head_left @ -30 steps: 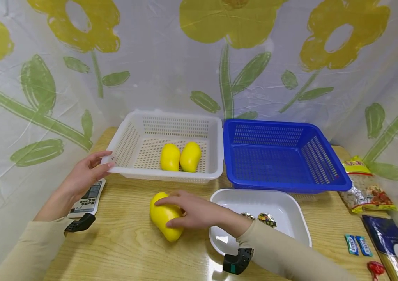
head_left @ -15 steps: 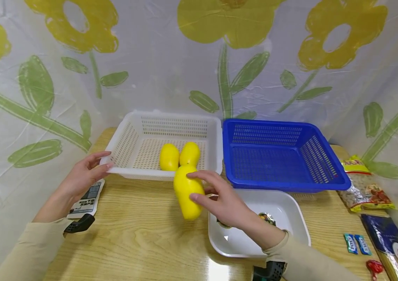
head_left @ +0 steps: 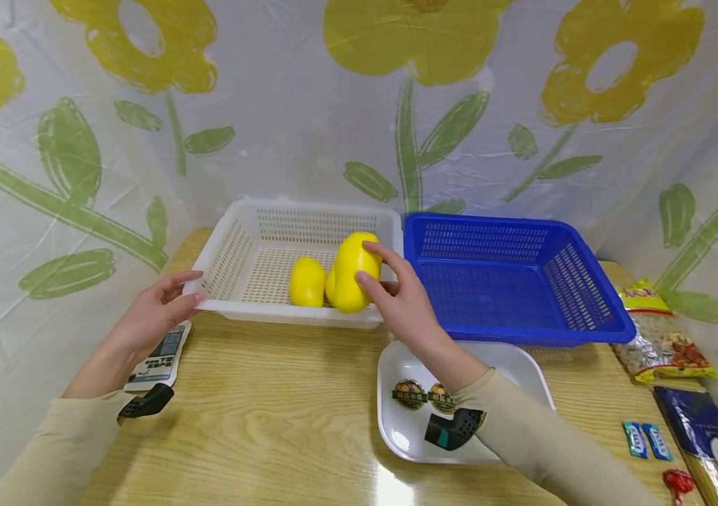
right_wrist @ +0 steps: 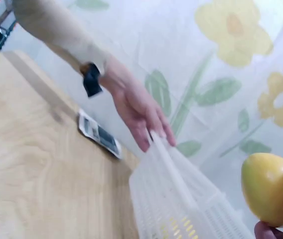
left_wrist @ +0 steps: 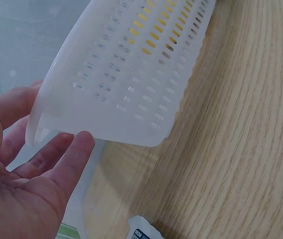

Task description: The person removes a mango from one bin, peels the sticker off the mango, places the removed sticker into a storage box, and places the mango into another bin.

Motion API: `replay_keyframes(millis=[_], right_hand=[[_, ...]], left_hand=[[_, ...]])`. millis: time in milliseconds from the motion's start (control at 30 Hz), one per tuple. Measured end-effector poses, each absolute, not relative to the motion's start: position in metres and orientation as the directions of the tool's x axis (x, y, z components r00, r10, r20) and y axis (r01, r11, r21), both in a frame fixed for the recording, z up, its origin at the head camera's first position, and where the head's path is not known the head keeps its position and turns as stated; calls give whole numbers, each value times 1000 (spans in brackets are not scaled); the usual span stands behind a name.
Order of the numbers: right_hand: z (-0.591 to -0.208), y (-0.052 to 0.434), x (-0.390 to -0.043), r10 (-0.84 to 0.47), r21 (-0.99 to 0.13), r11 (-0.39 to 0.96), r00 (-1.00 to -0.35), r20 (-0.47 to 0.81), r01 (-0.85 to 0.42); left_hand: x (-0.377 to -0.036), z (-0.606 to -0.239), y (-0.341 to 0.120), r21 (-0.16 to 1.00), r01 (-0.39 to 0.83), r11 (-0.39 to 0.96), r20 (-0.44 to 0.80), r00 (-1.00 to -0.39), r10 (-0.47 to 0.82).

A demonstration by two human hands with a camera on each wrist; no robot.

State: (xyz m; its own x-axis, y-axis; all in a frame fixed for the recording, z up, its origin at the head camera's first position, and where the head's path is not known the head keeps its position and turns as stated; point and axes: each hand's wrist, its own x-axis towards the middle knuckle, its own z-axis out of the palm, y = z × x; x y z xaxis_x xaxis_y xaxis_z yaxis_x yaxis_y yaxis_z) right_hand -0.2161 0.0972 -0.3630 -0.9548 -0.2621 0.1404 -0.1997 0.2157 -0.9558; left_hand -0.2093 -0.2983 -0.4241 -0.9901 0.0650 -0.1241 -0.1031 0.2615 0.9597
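My right hand (head_left: 406, 302) grips a yellow mango (head_left: 359, 267) above the right part of the white basket (head_left: 257, 309). In the right wrist view that mango (right_wrist: 266, 189) shows at the right edge, between thumb and fingers. One mango (head_left: 306, 281) lies inside the basket; another mango (head_left: 330, 287) beside it is mostly hidden behind the held one. At the basket's front left corner, my left hand (head_left: 150, 316) pinches the rim. The left wrist view shows its thumb and fingers on either side of the basket corner (left_wrist: 106, 124).
A blue basket (head_left: 523, 332) stands right of the white one. In front of it, a white tray (head_left: 390, 422) holds round labels (head_left: 409, 395). Along the right lie a yellow-topped snack bag (head_left: 662, 344), a dark blue packet (head_left: 707, 436) and small blue sweets (head_left: 636, 439). A printed pouch (head_left: 162, 358) lies near the left forearm.
My right hand has lifted the mango off the table and carried it forward and up, over the white basket. The left hand stays at the basket corner.
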Motion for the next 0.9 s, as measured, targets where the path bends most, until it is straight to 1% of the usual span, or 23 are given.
replay_keyframes(millis=[133,267,333,433,533,700,900], right_hand=[[-365,71,-242,-296,-947,236,-944,144,-218],[-367,42,-265,-379,-902,327,-914,146,-280],[-370,26,-274,-431,-863,389,-892,140,-323],[-374,4,-283,-511,-811,460,-854,91,-362],[-378,-14,-289,-573,-769,502,-818,47,-395],[-381,-39,-291,-605,-743,539,-796,-12,-398],[-386,-58,-294,-590,-721,599,-801,-105,-347]], left_hand=[[-209,-425,-299,959,-114,258,-134,-989,59],[-208,-425,-299,961,-116,250,-133,-990,52],[-207,-425,-300,961,-112,252,-129,-990,52],[-207,-425,-301,957,-112,266,-131,-990,54],[-209,-425,-301,955,-106,278,-127,-990,58],[-209,-424,-301,948,-108,299,-128,-991,48],[-208,-424,-301,950,-110,293,-128,-991,43]])
